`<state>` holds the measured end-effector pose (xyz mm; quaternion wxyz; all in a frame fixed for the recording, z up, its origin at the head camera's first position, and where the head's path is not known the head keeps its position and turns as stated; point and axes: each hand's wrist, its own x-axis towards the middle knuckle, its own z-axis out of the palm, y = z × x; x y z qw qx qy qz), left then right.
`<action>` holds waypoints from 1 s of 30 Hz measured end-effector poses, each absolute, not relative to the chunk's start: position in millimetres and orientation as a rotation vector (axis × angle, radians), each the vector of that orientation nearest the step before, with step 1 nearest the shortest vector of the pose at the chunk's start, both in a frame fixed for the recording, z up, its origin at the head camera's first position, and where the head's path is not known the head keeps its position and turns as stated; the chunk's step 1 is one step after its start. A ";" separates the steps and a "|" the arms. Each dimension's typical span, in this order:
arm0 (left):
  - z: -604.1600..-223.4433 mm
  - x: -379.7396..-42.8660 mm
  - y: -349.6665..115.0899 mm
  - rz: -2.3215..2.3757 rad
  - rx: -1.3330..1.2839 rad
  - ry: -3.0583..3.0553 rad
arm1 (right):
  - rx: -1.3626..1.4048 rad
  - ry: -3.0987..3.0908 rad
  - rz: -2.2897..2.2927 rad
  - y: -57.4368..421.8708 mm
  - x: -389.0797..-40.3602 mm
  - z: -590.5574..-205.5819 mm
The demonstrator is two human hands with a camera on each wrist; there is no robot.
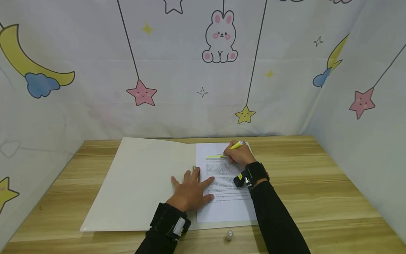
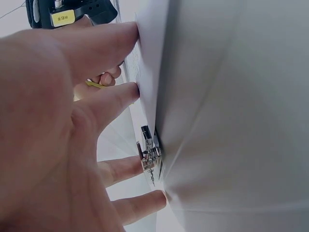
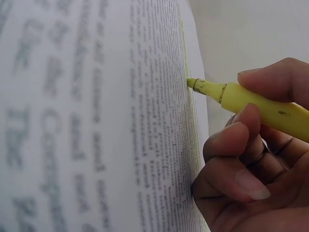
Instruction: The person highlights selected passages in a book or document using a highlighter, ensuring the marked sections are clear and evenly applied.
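The highlighter (image 3: 276,110) looks smooth plastic, the sheet (image 1: 223,181) matt paper, the clip (image 2: 150,157) shiny metal.

1. Marker (image 3: 270,110) — yellow, uncapped, tilted in the right hand (image 1: 240,155), tip touching the sheet (image 1: 225,181).
2. Sheet — white, printed, yellow-streaked near its top, left hand (image 1: 188,194) at its edge.
3. Folder (image 1: 139,183): white, open beneath the sheet.

Black sleeves (image 1: 277,215), bare hands (image 1: 189,193)
Thick black wrist straps (image 1: 257,170); the right one bears a boxy black camera (image 1: 238,181) with a silvery joint (image 1: 247,181) and a dark-lettered yellow label (image 2: 63,18), the left a pale rectangular plate (image 1: 179,225).
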<state>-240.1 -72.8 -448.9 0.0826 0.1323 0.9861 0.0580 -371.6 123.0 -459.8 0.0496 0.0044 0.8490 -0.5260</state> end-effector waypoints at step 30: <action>-448.9 -238.9 -73.1 0.197 0.398 2.948 | -0.009 2.591 -1.610 134.4 -372.6 -459.7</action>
